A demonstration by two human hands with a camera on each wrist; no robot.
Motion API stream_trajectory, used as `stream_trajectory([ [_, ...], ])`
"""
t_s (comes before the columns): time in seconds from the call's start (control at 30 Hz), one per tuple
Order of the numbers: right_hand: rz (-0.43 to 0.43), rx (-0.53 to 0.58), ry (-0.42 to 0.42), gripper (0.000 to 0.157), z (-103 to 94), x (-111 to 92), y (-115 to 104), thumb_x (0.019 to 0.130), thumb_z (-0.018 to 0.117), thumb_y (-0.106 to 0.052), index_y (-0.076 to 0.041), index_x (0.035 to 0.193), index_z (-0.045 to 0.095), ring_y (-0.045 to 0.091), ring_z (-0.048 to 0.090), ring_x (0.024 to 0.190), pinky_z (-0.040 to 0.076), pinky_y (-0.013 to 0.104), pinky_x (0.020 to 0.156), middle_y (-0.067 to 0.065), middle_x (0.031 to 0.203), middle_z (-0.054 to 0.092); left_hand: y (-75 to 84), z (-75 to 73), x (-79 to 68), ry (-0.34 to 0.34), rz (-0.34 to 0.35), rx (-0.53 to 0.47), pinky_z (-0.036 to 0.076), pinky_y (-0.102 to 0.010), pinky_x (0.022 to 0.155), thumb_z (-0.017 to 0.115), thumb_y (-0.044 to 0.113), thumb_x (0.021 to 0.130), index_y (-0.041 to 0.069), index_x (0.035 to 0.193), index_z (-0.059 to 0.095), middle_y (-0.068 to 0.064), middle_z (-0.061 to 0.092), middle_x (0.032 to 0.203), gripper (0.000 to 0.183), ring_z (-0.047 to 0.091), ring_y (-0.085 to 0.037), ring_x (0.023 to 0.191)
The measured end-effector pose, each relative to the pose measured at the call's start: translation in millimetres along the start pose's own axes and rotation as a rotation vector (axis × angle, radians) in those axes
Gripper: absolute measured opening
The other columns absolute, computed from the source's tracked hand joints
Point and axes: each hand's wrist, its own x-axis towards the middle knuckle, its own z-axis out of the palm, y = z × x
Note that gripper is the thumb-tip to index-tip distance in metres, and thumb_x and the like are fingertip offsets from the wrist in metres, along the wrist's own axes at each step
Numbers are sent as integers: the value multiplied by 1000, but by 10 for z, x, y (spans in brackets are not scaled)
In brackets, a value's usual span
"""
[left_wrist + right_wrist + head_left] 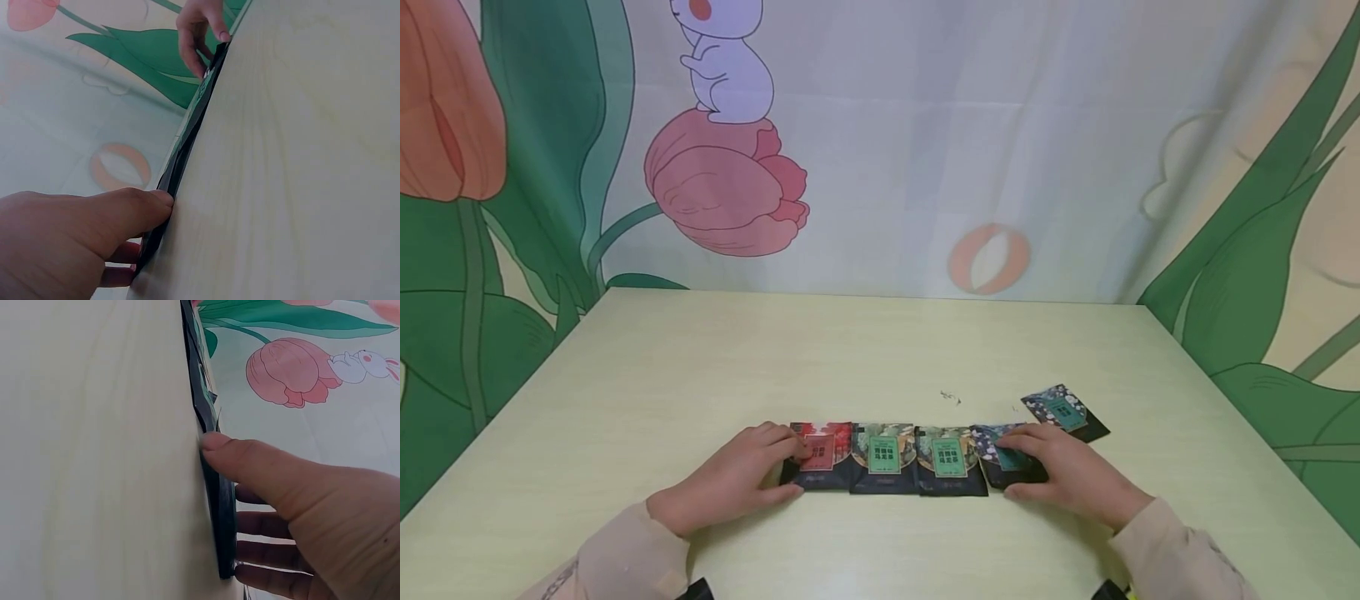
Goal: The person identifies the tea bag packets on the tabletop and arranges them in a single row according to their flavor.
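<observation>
A row of flat tea packets lies on the pale table. At its left end is a red-and-black packet (829,477), gripped at its left side by my left hand (741,471), fingertips on its front and thumb by the near corner. Two green-labelled packets (883,455) sit side by side in the middle. At the right end my right hand (1078,472) holds a dark blue floral packet (1017,477), thumb (234,453) at its near edge and fingers over its right part. Another blue floral packet (1066,412) lies tilted behind the right hand.
Small dark specks (951,397) lie on the table (850,358) behind the row. A printed curtain (880,150) with tulips hangs along the table's far edge and sides. Black wrist straps (698,590) show at the bottom.
</observation>
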Motion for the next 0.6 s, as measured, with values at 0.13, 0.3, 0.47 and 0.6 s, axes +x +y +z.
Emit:
stream_trajectory([
  [0.13, 0, -14, 6, 63, 14, -5, -15, 69, 67, -54, -18, 120, 57, 27, 49, 117, 40, 49, 97, 4, 124, 54, -4, 13, 4, 5, 7, 5, 44, -34, 91, 68, 41, 75, 20, 107, 61, 8, 59, 106, 39, 51, -10, 99],
  [0.3, -5, -16, 31, 61, 29, 1, -23, 69, 67, -54, -19, 118, 59, 24, 49, 115, 36, 49, 102, 2, 122, 55, -4, 9, 8, -2, -2, 6, 44, -34, 91, 68, 41, 75, 20, 107, 61, 7, 59, 106, 39, 51, -11, 100],
  [0.47, -9, -16, 42, 60, 43, 5, -18, 69, 67, -54, -20, 118, 59, 22, 49, 115, 33, 48, 104, 0, 121, 55, -5, 3, 7, -10, -8, 4, 44, -35, 91, 68, 41, 75, 21, 107, 61, 7, 58, 106, 39, 51, -11, 99],
  [0.6, -1, -7, 33, 63, 37, -12, -11, 68, 62, -61, -22, 118, 59, 23, 49, 115, 40, 46, 99, 0, 122, 54, -1, 13, 10, -9, -2, 1, 44, -35, 91, 68, 41, 75, 21, 107, 61, 8, 58, 105, 38, 51, -10, 100],
])
